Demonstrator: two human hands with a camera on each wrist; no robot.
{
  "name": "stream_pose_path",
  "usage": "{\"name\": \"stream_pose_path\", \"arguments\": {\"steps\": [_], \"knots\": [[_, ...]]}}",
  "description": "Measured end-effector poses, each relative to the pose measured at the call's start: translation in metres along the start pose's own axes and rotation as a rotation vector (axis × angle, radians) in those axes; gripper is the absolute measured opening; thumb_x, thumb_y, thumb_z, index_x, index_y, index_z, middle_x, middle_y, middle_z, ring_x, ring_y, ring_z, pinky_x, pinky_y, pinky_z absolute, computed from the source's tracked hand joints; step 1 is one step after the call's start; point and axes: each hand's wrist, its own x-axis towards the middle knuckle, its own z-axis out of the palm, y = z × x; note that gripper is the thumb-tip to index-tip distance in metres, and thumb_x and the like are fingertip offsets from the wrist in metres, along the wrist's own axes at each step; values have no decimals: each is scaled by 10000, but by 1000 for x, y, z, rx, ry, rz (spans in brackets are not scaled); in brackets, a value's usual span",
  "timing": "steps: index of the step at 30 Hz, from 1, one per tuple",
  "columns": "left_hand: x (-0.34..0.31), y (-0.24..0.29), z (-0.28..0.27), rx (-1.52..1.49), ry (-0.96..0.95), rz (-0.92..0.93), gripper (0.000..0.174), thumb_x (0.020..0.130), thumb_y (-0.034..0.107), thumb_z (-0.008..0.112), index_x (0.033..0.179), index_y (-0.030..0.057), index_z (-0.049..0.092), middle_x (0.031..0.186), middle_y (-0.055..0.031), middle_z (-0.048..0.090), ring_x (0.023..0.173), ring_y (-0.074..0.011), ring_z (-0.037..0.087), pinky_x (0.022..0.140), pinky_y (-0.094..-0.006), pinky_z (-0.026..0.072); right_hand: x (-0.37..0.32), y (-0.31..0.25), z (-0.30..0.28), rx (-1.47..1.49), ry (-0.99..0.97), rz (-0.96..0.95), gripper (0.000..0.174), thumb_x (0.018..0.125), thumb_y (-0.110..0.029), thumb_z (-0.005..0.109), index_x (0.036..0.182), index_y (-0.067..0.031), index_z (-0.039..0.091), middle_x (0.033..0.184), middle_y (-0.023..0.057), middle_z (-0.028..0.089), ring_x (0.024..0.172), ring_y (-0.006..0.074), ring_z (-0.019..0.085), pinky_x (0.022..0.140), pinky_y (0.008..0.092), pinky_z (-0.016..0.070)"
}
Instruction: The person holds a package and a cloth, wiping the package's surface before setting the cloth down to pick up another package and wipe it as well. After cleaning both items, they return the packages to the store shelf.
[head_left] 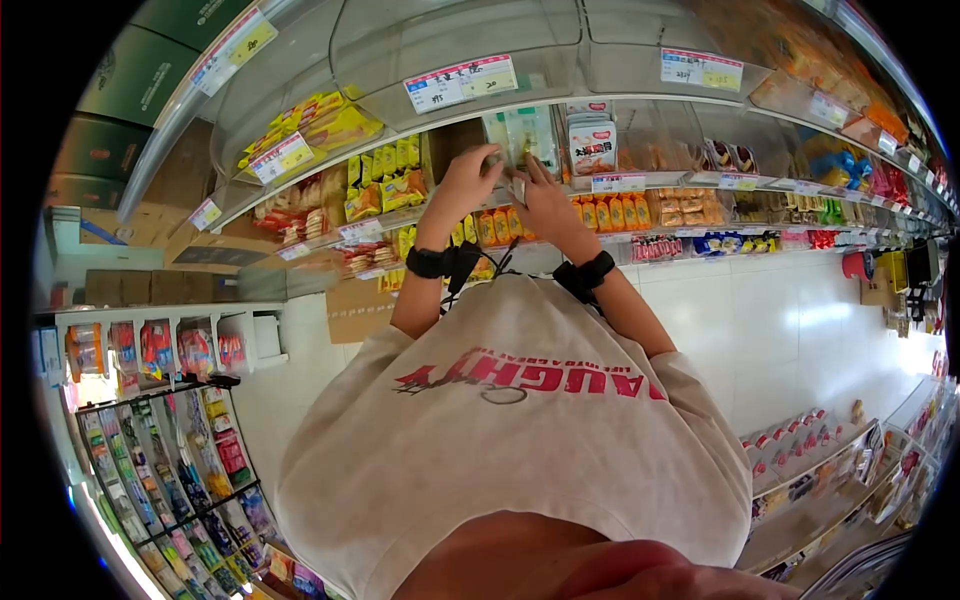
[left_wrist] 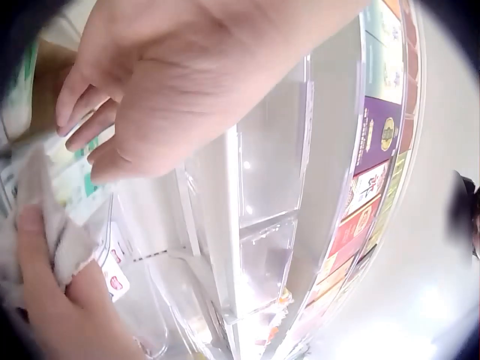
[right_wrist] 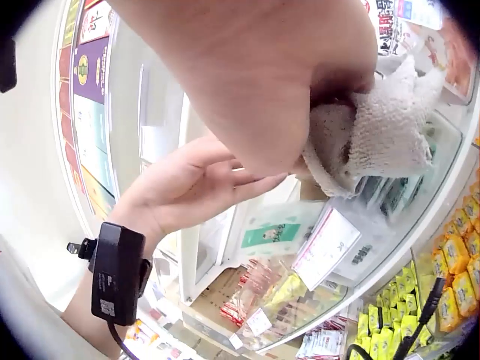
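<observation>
My right hand (head_left: 548, 205) grips a whitish, knit-textured cloth (right_wrist: 390, 127), bunched up and showing grey smudges. It is over a clear plastic bin on the shelf, where green-and-white packets (right_wrist: 270, 234) stand. Beside it, my left hand (head_left: 470, 185) reaches over the same bin, fingers loosely bent and nothing seen in them. In the left wrist view its fingertips hang just above the packets, close to the cloth. The right fingertips are partly hidden by the cloth in the right wrist view.
A white packet stack (head_left: 593, 145) stands right of the bin. Yellow snack packs (head_left: 385, 180) and orange packs (head_left: 605, 212) fill lower rows. Price tags (head_left: 460, 83) line the clear bin fronts above. Boxes (left_wrist: 375, 135) stand on a shelf behind.
</observation>
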Motion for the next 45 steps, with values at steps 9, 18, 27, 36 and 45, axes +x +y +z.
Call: {"name": "stream_pose_path", "arguments": {"steps": [9, 18, 27, 36, 45], "knots": [[-60, -28, -46, 229, -127, -27, 517, 831, 260, 757, 1261, 7, 621, 1221, -198, 647, 1138, -378, 605, 964, -417, 486, 15, 6, -8, 190, 13, 61, 323, 947, -129, 606, 1245, -3, 599, 1393, 244, 523, 1276, 429, 504, 1029, 464, 459], [-59, -1, -50, 202, 118, -127, 192, 826, 49, 718, 1011, -3, 717, 946, -198, 699, 893, -353, 680, 776, -392, 522, 24, -40, -5, 408, -144, -179, 476, 901, -16, 589, 1371, -44, 517, 1398, 235, 530, 1285, 434, 497, 1065, 448, 438], [-69, -10, -64, -3, 130, -31, 155, 875, 49, 716, 1008, -30, 712, 982, -163, 713, 918, -287, 683, 821, -354, 519, 30, -47, -16, 477, -155, -88, 426, 956, -87, 583, 1374, -31, 520, 1183, 218, 614, 1061, 355, 618, 907, 399, 492], [-77, 36, -69, 106, 530, 267, 168, 866, -24, 702, 1034, -16, 705, 1027, -135, 690, 963, -272, 670, 848, -346, 516, 27, -83, -57, 885, 33, 318, 444, 1069, -209, 485, 1448, 12, 416, 1149, 95, 612, 960, 140, 543, 841, 284, 469], [-103, 83, -73, -252, 736, 262, 193, 869, -60, 687, 1050, 6, 706, 970, -112, 650, 899, -250, 626, 776, -325, 499, 14, -144, -69, 809, -71, -18, 297, 956, -122, 660, 1221, -3, 599, 1004, 56, 661, 870, 111, 577, 776, 273, 487]]}}
